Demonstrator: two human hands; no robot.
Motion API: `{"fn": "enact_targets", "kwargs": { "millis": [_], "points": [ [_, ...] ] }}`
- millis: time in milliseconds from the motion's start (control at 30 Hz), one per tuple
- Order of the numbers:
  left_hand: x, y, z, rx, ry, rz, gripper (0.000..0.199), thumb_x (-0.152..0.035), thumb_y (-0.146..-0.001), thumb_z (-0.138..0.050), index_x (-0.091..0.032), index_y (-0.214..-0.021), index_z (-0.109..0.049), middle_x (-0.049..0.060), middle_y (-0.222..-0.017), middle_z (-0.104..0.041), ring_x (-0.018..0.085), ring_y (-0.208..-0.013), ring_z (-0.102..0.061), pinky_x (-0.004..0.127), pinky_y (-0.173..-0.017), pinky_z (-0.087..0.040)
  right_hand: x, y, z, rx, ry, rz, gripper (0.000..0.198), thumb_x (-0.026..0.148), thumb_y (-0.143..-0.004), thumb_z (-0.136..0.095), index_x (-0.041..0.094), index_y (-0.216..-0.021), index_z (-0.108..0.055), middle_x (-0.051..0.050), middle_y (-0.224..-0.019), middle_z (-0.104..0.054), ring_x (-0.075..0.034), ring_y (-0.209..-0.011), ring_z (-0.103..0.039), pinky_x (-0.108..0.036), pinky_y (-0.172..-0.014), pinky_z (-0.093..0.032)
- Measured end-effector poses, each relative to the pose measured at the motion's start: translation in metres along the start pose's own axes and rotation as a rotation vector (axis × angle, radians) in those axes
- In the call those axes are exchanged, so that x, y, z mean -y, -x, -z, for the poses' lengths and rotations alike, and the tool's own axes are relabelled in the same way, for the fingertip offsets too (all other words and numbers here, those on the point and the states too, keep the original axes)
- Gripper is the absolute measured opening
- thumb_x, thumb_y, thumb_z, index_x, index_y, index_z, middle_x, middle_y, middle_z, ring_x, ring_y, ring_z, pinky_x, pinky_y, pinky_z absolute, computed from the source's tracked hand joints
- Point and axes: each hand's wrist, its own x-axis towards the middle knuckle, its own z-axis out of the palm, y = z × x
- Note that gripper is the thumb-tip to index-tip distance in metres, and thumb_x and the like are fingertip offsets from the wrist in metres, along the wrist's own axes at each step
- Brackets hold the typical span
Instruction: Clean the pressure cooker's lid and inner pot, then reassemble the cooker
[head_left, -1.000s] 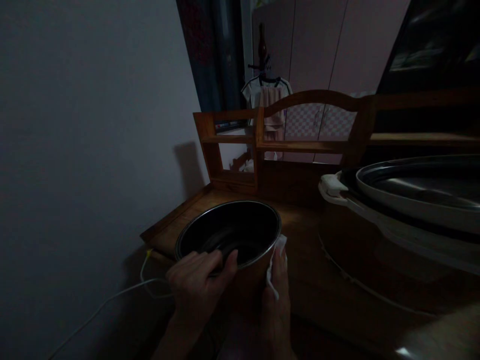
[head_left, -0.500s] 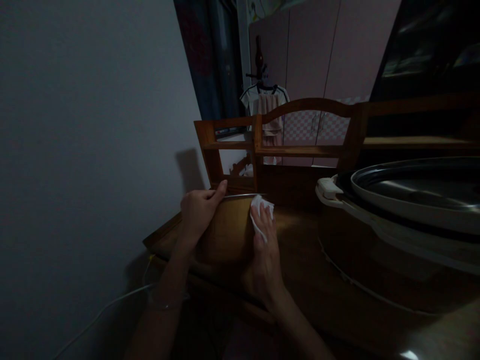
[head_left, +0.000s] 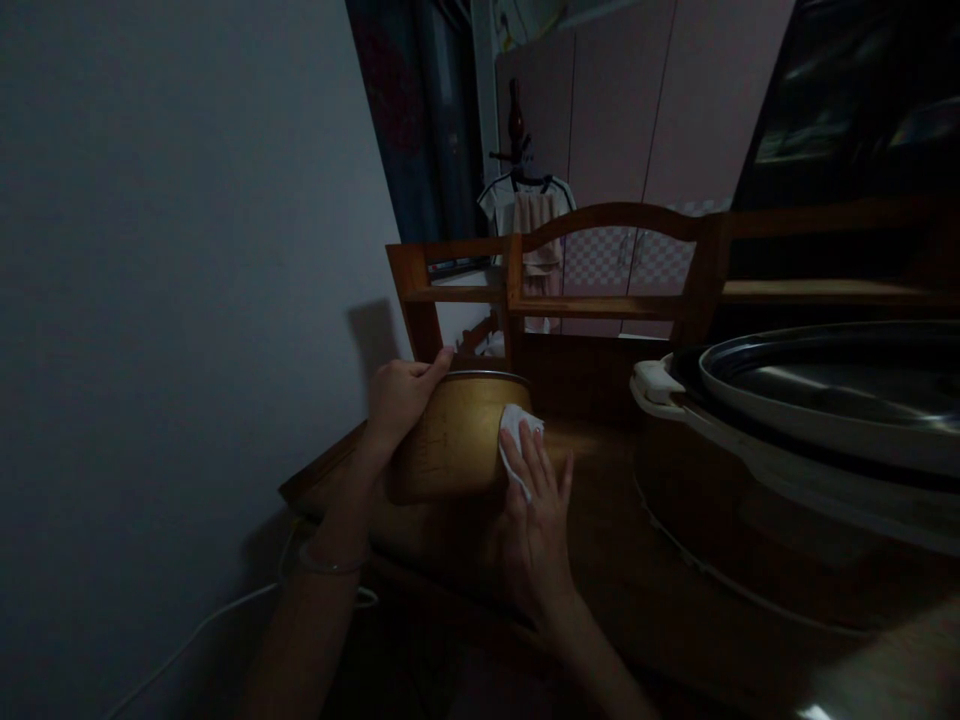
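My left hand (head_left: 405, 405) is closed on the rim of a golden-brown inner cooking pot (head_left: 457, 440), thumb along the top edge. The pot has a silvery rim and faint measuring marks on its side, and it is tilted over the wooden desk. Flat against the pot's right side, my right hand (head_left: 540, 500) presses a white tissue (head_left: 516, 425) under its fingers. Its little finger stands apart from the others. The fingers of my left hand behind the pot wall are hidden.
A large cooker (head_left: 750, 510) with a glass lid (head_left: 847, 380) takes up the right of the desk (head_left: 592, 470). A low wooden shelf (head_left: 607, 300) runs along the back. The wall (head_left: 187, 250) is at left, with a white cable (head_left: 202, 630) below.
The pot has turned, its rim now curving into view and its marks showing. My right hand and the tissue have shifted slightly down its side, and the fingers have spread.
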Motion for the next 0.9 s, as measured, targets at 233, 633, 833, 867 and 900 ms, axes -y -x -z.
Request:
{"fn": "enact_targets", "kwargs": {
  "millis": [233,633,833,867,900],
  "points": [
    [-0.01,0.007,0.0,0.008,-0.074,-0.028,0.069,-0.076,-0.086,-0.043,-0.02,-0.046,-0.05,0.0,-0.05,-0.034,0.014,-0.053,-0.037,0.028,-0.055,-0.023,-0.015,-0.017,0.002,-0.074,-0.291,-0.137,0.048,0.039,-0.111,-0.019,0.036,-0.159,-0.027,0.0,-0.164,-0.028,-0.021,-0.153,-0.021,-0.058,-0.124,-0.008],
    [-0.009,0.003,-0.002,0.011,-0.061,0.036,0.07,-0.077,-0.086,-0.043,-0.02,-0.048,-0.058,0.0,-0.048,-0.038,0.014,-0.053,-0.041,0.028,-0.056,-0.025,-0.01,-0.031,-0.001,-0.054,-0.268,-0.011,0.051,0.041,-0.11,-0.022,0.029,-0.158,-0.032,0.003,-0.167,-0.019,-0.021,-0.155,-0.011,-0.05,-0.127,-0.017],
    [-0.017,-0.002,-0.01,0.016,-0.109,-0.012,0.074,-0.079,-0.086,-0.04,-0.02,-0.048,-0.061,0.001,-0.047,-0.044,0.014,-0.051,-0.044,0.029,-0.057,-0.026,-0.019,-0.034,0.001,-0.097,-0.452,-0.085,0.051,0.044,-0.11,-0.023,0.026,-0.155,-0.039,0.001,-0.164,-0.028,-0.02,-0.153,-0.021,-0.049,-0.127,-0.017],
    [-0.018,-0.002,-0.011,0.02,-0.12,-0.029,0.075,-0.08,-0.086,-0.039,-0.02,-0.05,-0.063,0.002,-0.047,-0.046,0.015,-0.051,-0.044,0.029,-0.057,-0.025,-0.021,-0.034,0.002,-0.109,-0.511,-0.12,0.051,0.045,-0.11,-0.024,0.026,-0.154,-0.041,0.001,-0.163,-0.03,-0.02,-0.153,-0.023,-0.048,-0.127,-0.017],
    [-0.02,-0.002,-0.012,0.022,-0.133,-0.045,0.075,-0.08,-0.087,-0.037,-0.02,-0.051,-0.065,0.002,-0.048,-0.048,0.015,-0.052,-0.046,0.029,-0.057,-0.025,-0.023,-0.035,0.002,-0.119,-0.571,-0.159,0.051,0.045,-0.11,-0.025,0.026,-0.153,-0.043,0.001,-0.162,-0.032,-0.02,-0.152,-0.024,-0.048,-0.127,-0.017]
  ]
}}
